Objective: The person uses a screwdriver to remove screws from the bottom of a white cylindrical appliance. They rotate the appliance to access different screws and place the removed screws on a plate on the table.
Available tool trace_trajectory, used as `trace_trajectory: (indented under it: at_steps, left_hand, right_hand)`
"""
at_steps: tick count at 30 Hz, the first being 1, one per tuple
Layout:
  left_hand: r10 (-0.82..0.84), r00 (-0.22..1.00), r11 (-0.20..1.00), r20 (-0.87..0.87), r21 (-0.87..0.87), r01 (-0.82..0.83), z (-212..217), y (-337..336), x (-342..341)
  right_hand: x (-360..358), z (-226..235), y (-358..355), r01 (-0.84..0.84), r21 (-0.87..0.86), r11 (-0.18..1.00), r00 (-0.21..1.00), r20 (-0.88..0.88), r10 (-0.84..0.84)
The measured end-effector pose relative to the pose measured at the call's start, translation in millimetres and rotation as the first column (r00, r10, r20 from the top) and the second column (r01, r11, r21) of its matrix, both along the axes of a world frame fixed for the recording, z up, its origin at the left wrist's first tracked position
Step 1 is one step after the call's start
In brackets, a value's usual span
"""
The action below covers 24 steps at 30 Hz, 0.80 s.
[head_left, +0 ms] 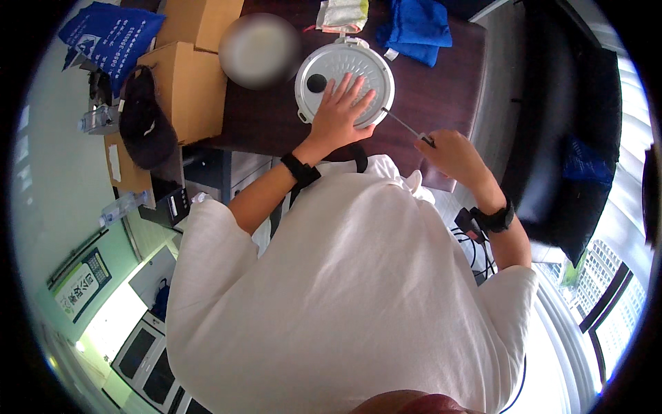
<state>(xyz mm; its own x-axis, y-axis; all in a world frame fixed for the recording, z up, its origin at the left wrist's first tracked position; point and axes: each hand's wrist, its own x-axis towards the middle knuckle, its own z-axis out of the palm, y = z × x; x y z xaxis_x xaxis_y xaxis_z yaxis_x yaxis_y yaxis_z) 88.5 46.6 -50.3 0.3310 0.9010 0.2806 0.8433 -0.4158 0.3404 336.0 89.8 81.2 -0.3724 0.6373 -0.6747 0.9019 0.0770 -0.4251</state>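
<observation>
A round light-grey lid, like a rice cooker's, lies on the dark brown table in front of me. It has rows of small dents, a black round spot and a hinge-like tab at its far edge. My left hand rests flat on it, palm down and fingers spread. In my closed right hand is a screwdriver; its thin metal shaft points left and its tip meets the lid's right rim. Most of the handle is hidden by my fingers.
A white round thing, blurred, is left of the lid. Cardboard boxes, a black cap and a blue bag stand farther left. Beyond the lid lie a blue cloth and a pale cloth. A black sofa is right.
</observation>
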Motion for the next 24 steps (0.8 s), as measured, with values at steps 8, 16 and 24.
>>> trace_trajectory:
  at_steps: [8,16,24]
  left_hand:
    - [0.006,1.000,1.000,-0.016,0.015,-0.006,-2.7,-1.9,-2.5]
    - [0.008,1.000,1.000,-0.015,0.007,-0.008,-2.2,-2.7,-2.9]
    - [0.005,1.000,1.000,-0.018,0.000,-0.005,-1.4,-2.3,-4.2]
  right_hand:
    - [-6.1,-2.7,-4.2,-0.080,0.163,0.983,0.997,0.002,0.081]
    - [-6.6,-0.6,-4.0,-0.096,0.168,0.981,0.995,0.006,0.097]
    - [-9.5,0.1,-3.8,-0.176,0.187,0.967,0.984,0.011,0.177]
